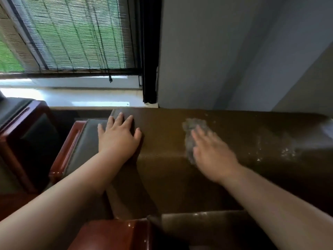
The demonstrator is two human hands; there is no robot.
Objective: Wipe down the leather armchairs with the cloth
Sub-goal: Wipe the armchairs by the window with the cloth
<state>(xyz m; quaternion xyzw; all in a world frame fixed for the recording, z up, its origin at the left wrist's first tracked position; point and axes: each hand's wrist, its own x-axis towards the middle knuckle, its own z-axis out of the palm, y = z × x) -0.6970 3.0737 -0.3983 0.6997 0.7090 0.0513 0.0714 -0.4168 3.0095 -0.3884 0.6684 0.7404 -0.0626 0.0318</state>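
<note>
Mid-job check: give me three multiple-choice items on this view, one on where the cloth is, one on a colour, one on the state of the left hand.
1. Where is the fluffy grey cloth?
A. under the right hand on the brown leather armchair back
B. on the window sill
C. under the left hand

2. What colour is the glossy wooden armrest trim?
A. white
B. reddish brown
C. green

3. How is the left hand?
A. a fist
B. flat, fingers spread on the leather
C. pinching the cloth

Answers: 1 A, the grey cloth shows under the blurred right hand; 2 B, the polished trim looks red-brown; 3 B, its straight fingers lie on the chair back.
</note>
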